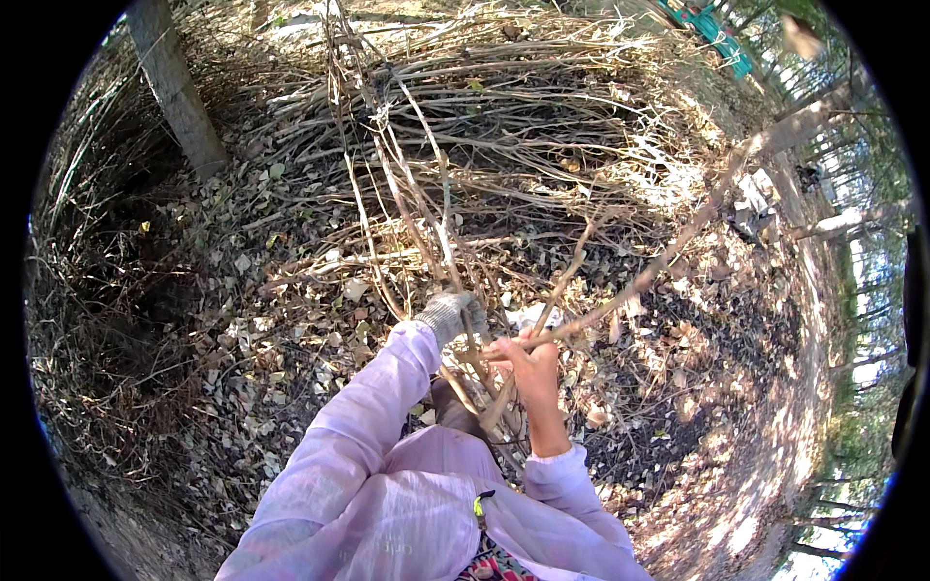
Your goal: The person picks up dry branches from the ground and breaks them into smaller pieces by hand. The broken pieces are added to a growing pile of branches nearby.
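Observation:
My left hand (452, 314), in a grey knitted glove, is closed around several thin bare branches (407, 181) that fan out up and away from me. Just right of it, my bare right hand (524, 357) grips a long brown branch (639, 279) that slants up to the right. A forked stick (563, 287) passes by the fingers of my right hand. The cut ends of several sticks (498, 408) cross below both hands, close to my dark boot (459, 410). The palm side of each hand is hidden.
A wide pile of cut branches (523, 138) lies ahead. A tree trunk (178, 94) stands at upper left beside dark brushwood (94, 290). Dry leaves (254, 407) cover the ground. A green metal object (716, 40) is at upper right, and a pale bundle (755, 196) lies further right.

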Available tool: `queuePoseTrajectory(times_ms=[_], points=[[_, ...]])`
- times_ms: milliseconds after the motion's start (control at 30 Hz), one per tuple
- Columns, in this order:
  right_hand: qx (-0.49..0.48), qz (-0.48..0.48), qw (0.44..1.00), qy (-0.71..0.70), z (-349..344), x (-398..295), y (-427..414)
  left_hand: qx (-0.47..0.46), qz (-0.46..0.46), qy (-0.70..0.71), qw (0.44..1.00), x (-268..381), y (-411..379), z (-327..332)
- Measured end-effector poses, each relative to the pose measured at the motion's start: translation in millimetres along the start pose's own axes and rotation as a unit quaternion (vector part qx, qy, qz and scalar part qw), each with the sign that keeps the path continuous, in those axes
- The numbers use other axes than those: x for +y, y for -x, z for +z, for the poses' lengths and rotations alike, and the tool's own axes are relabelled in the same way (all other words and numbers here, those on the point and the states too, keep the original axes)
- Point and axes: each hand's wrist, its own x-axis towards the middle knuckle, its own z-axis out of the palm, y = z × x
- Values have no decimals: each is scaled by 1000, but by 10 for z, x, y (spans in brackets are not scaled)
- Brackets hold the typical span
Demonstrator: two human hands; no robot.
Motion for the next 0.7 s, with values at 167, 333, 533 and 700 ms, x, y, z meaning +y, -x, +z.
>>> queuePoseTrajectory(times_ms=[167, 333, 533, 700], points=[[43, -1, 998, -34, 181, 47, -389, -4, -9, -25, 1000, 91, 208, 3], [87, 99, 991, 13, 410, 293, -771, -48, -7, -43, 998, -1, 124, -197], [145, 174, 972, -62, 956, 505, -590, 0, -4, -219, 976, 143, 181, -406], [137, 186, 961, -152, 998, 508, -502, 90, -13, -174, 980, 235, 319, -296]])
